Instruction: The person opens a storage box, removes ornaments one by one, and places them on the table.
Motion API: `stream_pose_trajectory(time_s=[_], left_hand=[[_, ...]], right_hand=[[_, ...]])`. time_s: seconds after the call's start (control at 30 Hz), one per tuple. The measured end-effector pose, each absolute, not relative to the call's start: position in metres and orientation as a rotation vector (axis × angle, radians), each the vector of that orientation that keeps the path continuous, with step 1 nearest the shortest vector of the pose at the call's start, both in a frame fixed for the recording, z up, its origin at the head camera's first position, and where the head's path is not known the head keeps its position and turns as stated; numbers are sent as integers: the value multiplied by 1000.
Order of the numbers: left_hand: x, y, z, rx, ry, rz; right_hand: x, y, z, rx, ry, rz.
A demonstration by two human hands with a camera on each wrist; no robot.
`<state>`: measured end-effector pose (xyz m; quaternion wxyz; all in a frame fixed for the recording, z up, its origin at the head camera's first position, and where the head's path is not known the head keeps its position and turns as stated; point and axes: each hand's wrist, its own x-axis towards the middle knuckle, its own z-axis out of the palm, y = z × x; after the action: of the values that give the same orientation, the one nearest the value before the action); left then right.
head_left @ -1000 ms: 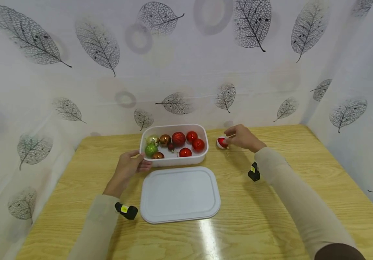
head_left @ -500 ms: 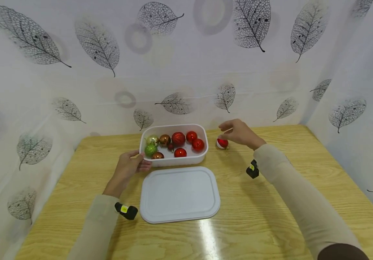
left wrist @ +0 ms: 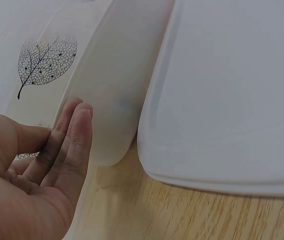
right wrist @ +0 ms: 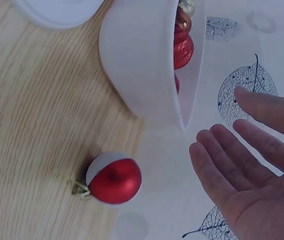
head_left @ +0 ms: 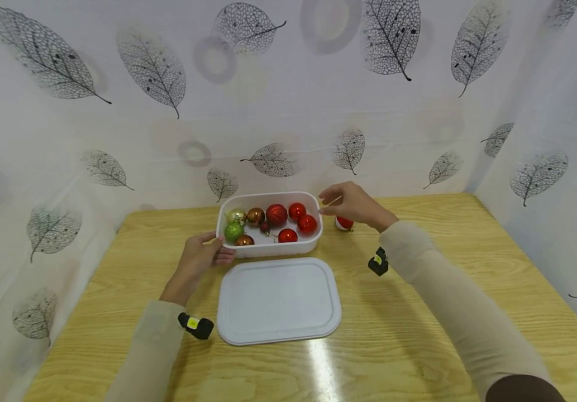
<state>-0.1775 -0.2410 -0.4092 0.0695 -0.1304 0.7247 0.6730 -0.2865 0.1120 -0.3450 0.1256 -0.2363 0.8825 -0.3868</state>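
Observation:
My left hand (head_left: 199, 258) pinches the left front corner of a white plastic box (head_left: 275, 251), thumb at the rim and fingers against the outer wall. Inside the box lie several Christmas baubles: red ones (head_left: 306, 224), brown ones (head_left: 255, 216), a gold one (head_left: 237, 216) and a glittery green one (head_left: 234, 231). Near the box's right end hovers my right hand (head_left: 352, 204), fingers apart and holding nothing, as the right wrist view (right wrist: 247, 175) also shows. Below and behind it, a red and white bauble (right wrist: 117, 180) with a gold hanger rests on the table.
A flat white lid (head_left: 278, 301) lies on the wooden table (head_left: 394, 335) just in front of the box. White cloth with a leaf print (head_left: 268, 123) hangs behind the table and at both sides.
My right hand has let go of the red and white bauble and moved left to the box's right end. The front red bauble rolled left, then back. My left hand stays put.

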Motion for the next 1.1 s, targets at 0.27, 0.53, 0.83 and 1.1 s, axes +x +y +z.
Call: stream_pose_trajectory(time_s=[0.27, 0.53, 0.83, 1.1], left_hand=[[-177, -241, -409, -423, 2182, 2013], [-177, -242, -409, -419, 2171, 2027], [-178, -241, -410, -408, 2180, 2028], [-177, -241, -409, -425, 2191, 2015]], right_hand=[[-280, 91, -345, -742, 2531, -1128], [-277, 71, -353, -802, 2450, -1132], [-277, 52, -356, -885, 2446, -1067], [-278, 43, -366, -883, 2441, -999]])
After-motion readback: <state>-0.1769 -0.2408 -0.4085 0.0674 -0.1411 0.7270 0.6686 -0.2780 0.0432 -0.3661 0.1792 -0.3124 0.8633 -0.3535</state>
